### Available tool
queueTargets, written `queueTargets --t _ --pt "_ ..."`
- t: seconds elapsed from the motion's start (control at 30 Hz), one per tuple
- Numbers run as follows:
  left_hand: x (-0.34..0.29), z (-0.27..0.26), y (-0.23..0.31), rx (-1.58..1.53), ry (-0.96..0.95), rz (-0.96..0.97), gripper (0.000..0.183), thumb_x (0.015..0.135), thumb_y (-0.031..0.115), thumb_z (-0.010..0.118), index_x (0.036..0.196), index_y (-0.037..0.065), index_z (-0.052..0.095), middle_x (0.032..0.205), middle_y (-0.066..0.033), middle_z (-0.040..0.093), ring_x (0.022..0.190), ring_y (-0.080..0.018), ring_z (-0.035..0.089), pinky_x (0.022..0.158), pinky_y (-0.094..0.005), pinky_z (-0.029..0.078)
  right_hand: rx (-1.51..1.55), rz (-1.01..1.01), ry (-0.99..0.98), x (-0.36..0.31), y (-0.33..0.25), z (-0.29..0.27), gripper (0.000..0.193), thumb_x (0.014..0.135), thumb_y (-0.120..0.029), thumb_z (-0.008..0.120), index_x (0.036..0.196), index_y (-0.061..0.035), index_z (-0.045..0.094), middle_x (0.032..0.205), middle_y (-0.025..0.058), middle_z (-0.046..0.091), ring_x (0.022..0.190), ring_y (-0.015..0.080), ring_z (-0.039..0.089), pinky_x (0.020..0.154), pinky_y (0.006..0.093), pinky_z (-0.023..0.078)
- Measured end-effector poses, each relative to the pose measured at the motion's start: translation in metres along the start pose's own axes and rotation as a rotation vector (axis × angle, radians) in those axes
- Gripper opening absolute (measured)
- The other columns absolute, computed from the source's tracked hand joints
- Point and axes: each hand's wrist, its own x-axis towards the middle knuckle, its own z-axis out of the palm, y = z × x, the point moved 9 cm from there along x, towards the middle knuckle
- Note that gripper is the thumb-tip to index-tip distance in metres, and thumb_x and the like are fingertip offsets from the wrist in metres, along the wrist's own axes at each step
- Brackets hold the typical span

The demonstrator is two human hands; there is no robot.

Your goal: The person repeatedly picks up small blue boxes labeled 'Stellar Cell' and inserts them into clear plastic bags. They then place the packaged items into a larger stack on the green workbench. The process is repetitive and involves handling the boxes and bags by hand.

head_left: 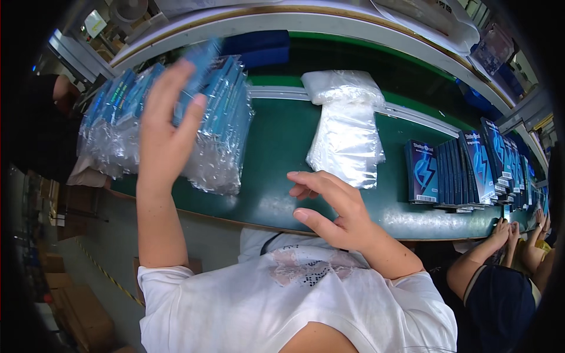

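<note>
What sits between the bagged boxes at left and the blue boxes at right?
In the head view, clear plastic bags lie on the green table, near the right hand.

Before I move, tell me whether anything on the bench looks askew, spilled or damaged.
Nothing looks spilled or damaged. The flat plastic bags on the green table lie slightly askew, their lower edges unevenly fanned.

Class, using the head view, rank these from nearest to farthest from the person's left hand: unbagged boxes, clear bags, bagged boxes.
From the left hand:
1. Bagged boxes: right by it, on the left side.
2. Clear bags: to its right, near the middle.
3. Unbagged boxes: over on the right side.
</note>
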Motion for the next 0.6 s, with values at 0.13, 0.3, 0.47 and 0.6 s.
queueTargets --t 0.13,0.3,0.47,0.6 --pt "-0.006 0.015 -0.001 0.373 -0.16 0.091 0.05 0.089 0.033 0.058 0.129 0.003 0.052 0.137 -0.0133 0.047 0.128 -0.0278 0.042 0.109 -0.0395 0.026 0.052 0.092 -0.025 0.008 0.015 0.007 0.037 0.084 -0.009 0.061 0.119 0.0029 0.055 0.097 0.0134 0.062 0.085 0.0212 0.061 0.075 0.0299 0.048" --pt "0.005 -0.009 -0.013 -0.081 -0.129 0.037 0.059 0.095 0.049 0.041 0.131 0.002 0.05 0.141 -0.0144 0.043 0.134 -0.029 0.035 0.111 -0.0402 0.022 0.049 0.12 0.09 0.038 0.035 0.002 0.041 0.095 -0.024 0.047 0.128 -0.0004 0.048 0.113 0.0147 0.056 0.106 0.0219 0.053 0.092 0.0323 0.041" --pt "0.001 -0.028 -0.091 -0.727 -0.117 -0.406 0.078 0.097 0.058 0.016 0.14 -0.005 0.031 0.144 -0.0169 0.037 0.138 -0.0271 0.027 0.113 -0.0406 0.016 0.242 0.321 0.28 0.067 0.091 0.03 0.065 0.099 -0.049 0.026 0.143 -0.0018 0.029 0.138 0.0186 0.039 0.126 0.0248 0.039 0.103 0.0358 0.031" --pt "-0.008 0.01 -0.118 -0.843 -0.098 -0.639 0.073 0.096 0.057 0.024 0.138 -0.001 0.039 0.14 -0.0155 0.043 0.13 -0.0258 0.039 0.108 -0.0386 0.028 0.438 0.408 0.502 0.092 0.117 0.05 0.081 0.095 -0.059 0.03 0.143 0.0063 0.02 0.147 0.0267 0.023 0.139 0.0358 0.018 0.114 0.0378 0.013"
